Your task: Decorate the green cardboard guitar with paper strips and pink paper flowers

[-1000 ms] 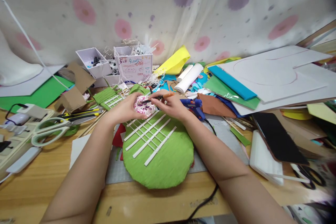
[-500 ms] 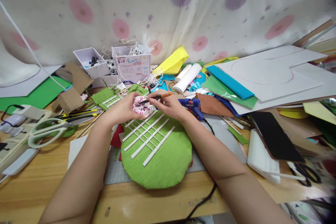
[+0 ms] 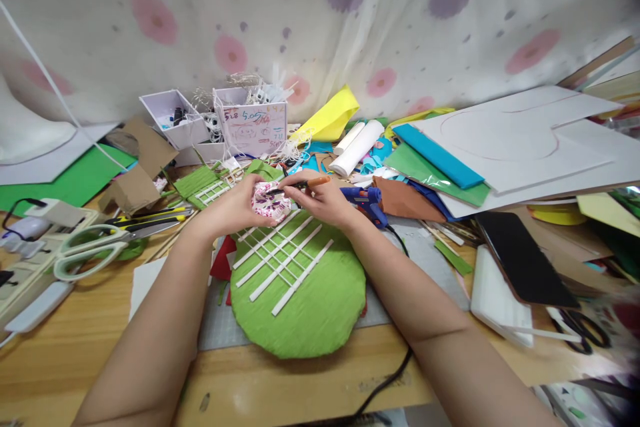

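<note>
My left hand (image 3: pixel 240 203) is closed around the edge of a small round white piece with pink and purple marks (image 3: pixel 270 205). In my right hand (image 3: pixel 320 199) is a pen with an orange-brown barrel (image 3: pixel 317 181), its dark tip end slanting down to the marked face of the piece. Both hands are over the upper end of a green paper-covered round panel (image 3: pixel 320 300). White strips (image 3: pixel 287 263) cross in a lattice on that panel. My fingers hide part of the piece's rim and of the pen.
A blue glue gun (image 3: pixel 367 203) lies right of my right hand, its black cord running to the front edge. Scissors (image 3: pixel 93 250), a cutter (image 3: pixel 150 217) and a power strip (image 3: pixel 45 247) lie left. A phone (image 3: pixel 525 267) rests at right; boxes (image 3: pixel 255 127) stand behind.
The pen tip shifts slightly over the marked piece, while both hands stay nearly in place. The whole view has moved a little since the first frame.
</note>
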A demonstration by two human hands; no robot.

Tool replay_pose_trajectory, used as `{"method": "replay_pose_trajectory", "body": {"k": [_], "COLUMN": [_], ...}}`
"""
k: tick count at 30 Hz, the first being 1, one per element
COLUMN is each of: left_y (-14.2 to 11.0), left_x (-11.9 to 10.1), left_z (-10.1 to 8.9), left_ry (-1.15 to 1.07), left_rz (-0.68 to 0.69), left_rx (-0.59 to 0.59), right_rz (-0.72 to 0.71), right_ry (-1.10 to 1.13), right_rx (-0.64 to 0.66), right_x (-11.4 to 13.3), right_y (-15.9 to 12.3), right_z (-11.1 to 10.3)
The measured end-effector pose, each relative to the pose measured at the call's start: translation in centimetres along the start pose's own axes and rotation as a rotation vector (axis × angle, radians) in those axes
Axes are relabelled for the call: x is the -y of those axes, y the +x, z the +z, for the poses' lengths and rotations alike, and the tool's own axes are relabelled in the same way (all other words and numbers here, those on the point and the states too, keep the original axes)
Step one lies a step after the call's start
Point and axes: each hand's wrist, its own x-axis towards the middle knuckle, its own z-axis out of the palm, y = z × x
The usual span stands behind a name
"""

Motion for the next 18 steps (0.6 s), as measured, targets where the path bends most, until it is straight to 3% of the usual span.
{"method": "replay_pose_trajectory", "body": {"k": [18], "left_y": [-0.01], "left_x": [0.27], "left_z": [0.07], "left_ry": [-0.002], "left_rz": [0.011], "left_rx": [0.005], "right_rz": [0.027], "right_ry": [0.017], "right_rx": [0.051], "right_x": [0.12], "right_y": [-0.01], "right_z": [-0.26]}}
